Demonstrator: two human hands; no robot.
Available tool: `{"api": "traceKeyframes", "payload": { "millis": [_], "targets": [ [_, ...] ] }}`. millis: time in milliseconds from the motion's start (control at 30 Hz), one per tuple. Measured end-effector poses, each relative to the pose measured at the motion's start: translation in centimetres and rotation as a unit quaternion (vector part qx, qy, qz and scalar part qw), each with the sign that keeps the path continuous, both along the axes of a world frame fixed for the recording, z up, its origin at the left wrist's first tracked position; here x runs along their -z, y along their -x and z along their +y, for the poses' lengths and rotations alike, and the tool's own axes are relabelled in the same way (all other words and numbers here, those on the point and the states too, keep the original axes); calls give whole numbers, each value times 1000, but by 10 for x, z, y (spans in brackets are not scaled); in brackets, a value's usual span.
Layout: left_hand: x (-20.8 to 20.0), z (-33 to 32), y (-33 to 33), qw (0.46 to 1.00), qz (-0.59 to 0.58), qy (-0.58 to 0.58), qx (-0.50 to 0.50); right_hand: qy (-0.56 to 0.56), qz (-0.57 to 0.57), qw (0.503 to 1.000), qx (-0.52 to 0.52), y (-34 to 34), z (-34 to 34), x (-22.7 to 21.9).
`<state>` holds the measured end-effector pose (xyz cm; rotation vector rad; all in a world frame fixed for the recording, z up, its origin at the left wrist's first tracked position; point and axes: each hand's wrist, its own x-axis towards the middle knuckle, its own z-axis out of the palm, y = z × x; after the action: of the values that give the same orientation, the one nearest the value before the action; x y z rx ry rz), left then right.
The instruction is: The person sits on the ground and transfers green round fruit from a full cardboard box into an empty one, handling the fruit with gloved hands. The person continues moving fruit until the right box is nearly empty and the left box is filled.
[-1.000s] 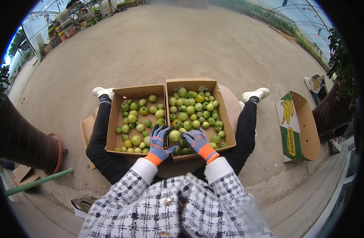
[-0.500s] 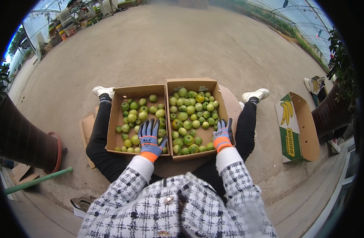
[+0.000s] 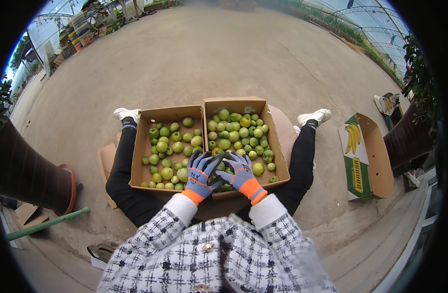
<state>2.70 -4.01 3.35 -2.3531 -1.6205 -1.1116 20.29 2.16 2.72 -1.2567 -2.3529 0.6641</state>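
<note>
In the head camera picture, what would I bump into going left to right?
Brown plant pot → white left shoe → left cardboard box with green tomatoes → right cardboard box with more → white right shoe → banana-picture carton → another brown pot.

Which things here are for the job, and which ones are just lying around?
For the job: left gloved hand, right gloved hand, green fruit, left box, right box.

Lying about: banana-picture carton, green pole, cardboard piece.
</note>
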Motion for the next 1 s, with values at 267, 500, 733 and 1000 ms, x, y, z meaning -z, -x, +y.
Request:
{"api": "traceKeyframes", "payload": {
  "millis": [267,500,733,1000],
  "targets": [
    [64,9,72,893,-103,191,-393,24,-376,926,-33,5,8,-3],
    [31,0,40,973,95,72,-196,21,-421,907,16,26,20,31],
    [6,-10,36,999,7,18,-30,94,-53,988,109,7,6,-4],
    [54,3,61,976,-103,-9,-191,-72,2,997,32,32,-12,-14]
  ]
}}
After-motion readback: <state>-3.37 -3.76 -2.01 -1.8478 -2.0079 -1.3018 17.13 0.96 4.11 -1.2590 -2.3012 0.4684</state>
